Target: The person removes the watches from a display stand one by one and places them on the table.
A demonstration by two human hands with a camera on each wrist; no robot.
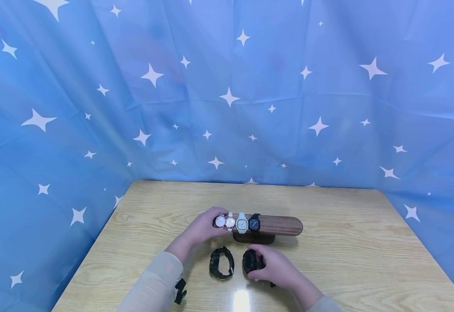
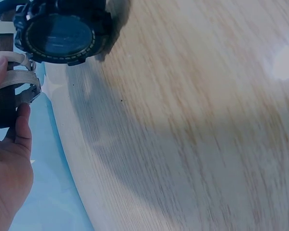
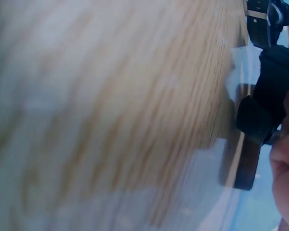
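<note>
My left hand (image 1: pixel 203 226) grips the left end of a brown wooden watch stand (image 1: pixel 281 225), thumb and fingers around its tip in the left wrist view. Four watches sit side by side on the bar's left half: a white-faced round watch (image 1: pixel 220 221), a smaller pale one (image 1: pixel 230 222), a pale green square watch (image 1: pixel 242 224) and a black square watch (image 1: pixel 254 223). In front of the stand, my right hand (image 1: pixel 274 265) holds a black watch (image 1: pixel 249 261) between thumb and fingers. Its dark strap (image 3: pixel 274 77) hangs beside the fingers in the right wrist view.
A chunky black watch (image 1: pixel 214 263) stands on its side on the wooden table (image 1: pixel 351 251), between my hands. Beside my left sleeve lies a black strap (image 1: pixel 180 291), partly covered by the sleeve. A blue star-patterned cloth (image 1: pixel 227 130) hangs behind the table.
</note>
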